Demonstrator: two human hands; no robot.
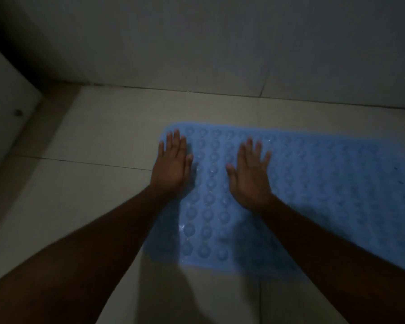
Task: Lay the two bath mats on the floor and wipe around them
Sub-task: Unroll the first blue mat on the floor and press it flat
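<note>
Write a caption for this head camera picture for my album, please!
Left hand and right hand lie flat on a bumpy blue bath mat spread on the tiled floor by the wall.

The left forearm point(91, 242) and right forearm point(325, 249) are bare along their whole visible length. The left hand point(172, 163) and right hand point(250, 176) are bare too.

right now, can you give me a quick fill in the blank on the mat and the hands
1. The bath mat is ____ in colour.
2. Counting the left hand and the right hand, ____ hands lie open on the mat.
3. The hand nearer the mat's short edge is the ____ one.

Missing words: blue; two; left
</note>
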